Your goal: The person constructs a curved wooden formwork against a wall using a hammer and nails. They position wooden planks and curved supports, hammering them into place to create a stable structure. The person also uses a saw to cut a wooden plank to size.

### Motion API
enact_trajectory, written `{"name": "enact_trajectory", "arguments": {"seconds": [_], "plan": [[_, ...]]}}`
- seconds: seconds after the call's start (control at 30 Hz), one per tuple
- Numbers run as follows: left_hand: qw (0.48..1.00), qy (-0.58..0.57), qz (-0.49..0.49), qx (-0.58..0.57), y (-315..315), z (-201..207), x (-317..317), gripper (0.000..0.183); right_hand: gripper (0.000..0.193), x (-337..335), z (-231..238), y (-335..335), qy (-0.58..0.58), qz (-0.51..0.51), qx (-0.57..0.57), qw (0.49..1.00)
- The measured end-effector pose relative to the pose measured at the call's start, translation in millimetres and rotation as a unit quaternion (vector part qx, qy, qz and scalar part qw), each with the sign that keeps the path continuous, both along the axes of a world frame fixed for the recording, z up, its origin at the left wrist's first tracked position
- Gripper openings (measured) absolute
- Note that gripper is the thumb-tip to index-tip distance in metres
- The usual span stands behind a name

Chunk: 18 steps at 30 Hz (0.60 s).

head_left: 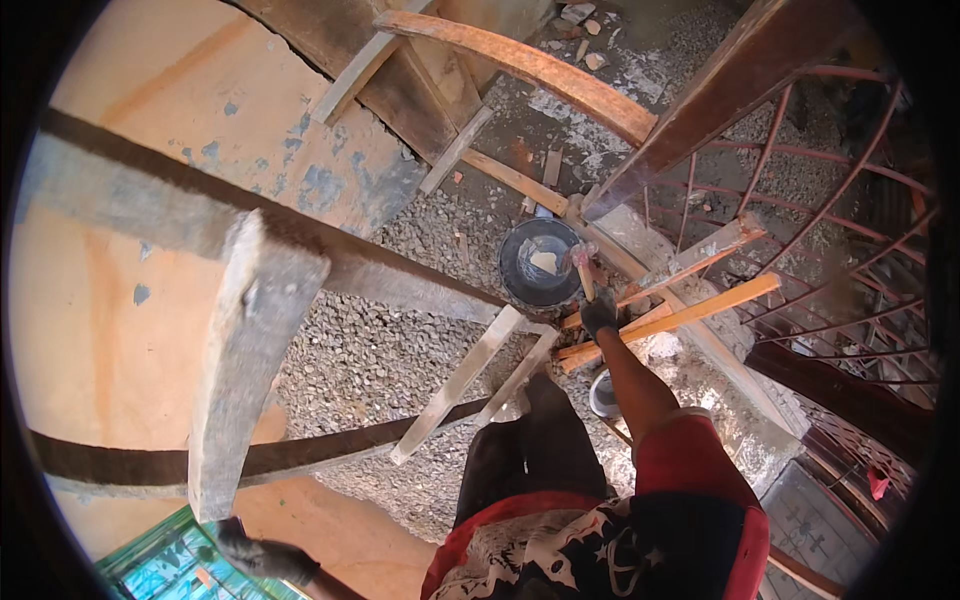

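Note:
My right hand (598, 314), in a dark glove, is closed round the wooden handle of a hammer (584, 262); its pinkish-grey head is blurred. The hammer is beside a round black bucket (540, 262) with a pale lump inside. My left hand (262, 556), also gloved, is low on the left with its fingers curled at the lower end of a thick grey timber (225, 370). What those fingers hold, if anything, is hidden. That timber crosses a long curved wooden beam (160, 195) on the left.
Loose planks (700, 312) lie by my right hand, near a small white container (604, 394). Gravel (370, 350) covers the ground. A curved red metal grille (800, 190) and a dark post (720, 100) stand on the right. On the left is a peeling orange wall (120, 330).

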<state>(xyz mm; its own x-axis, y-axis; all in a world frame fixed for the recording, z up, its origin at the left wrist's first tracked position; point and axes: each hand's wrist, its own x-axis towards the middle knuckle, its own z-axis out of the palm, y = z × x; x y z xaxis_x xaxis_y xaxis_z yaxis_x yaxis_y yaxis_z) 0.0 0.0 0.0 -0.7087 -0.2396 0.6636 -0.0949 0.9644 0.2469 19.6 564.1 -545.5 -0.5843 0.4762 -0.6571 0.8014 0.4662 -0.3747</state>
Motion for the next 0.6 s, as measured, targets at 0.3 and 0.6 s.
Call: {"name": "enact_trajectory", "arguments": {"seconds": [0.3,0.6], "plan": [[0.994,0.086,-0.047,0.044,50.1,-59.0,-84.0,0.027,0.046,-108.0,-226.2,19.0,0.057,-0.042,0.044,0.997],[0.979,0.078,0.005,0.189,41.3,-87.5,-25.0,0.032,0.042,-95.5,-177.9,58.2,0.075,0.038,0.088,0.993]]}}
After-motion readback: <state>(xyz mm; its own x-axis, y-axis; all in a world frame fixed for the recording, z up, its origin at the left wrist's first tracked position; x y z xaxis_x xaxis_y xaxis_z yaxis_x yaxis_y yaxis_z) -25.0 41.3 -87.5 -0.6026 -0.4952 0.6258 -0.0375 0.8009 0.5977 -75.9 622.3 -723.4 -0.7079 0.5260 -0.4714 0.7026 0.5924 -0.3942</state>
